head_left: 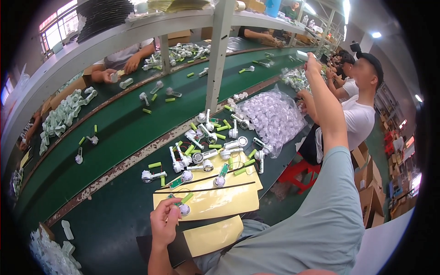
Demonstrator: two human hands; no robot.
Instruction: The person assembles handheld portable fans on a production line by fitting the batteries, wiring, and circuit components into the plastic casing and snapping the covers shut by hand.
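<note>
My left hand (165, 221) is closed at the near edge of the yellow sheets (215, 201). Its fingertips pinch a small fan assembly (184, 210) with a white round motor part, a green circuit board and a lime-green battery. My right arm stretches far forward along the right side. At its end my right hand (313, 65) is closed on a white plastic piece (302, 55), raised above the bench; its exact kind is too small to make out. Several similar fan assemblies (207, 165) with lime-green batteries lie heaped beyond the yellow sheets.
A clear bag of translucent plastic parts (270, 114) lies right of the heap. A green conveyor belt (119, 121) carries scattered assemblies beyond it. A white post (218, 59) rises at the belt's near edge. A co-worker (362, 101) sits at right near a red stool (300, 172).
</note>
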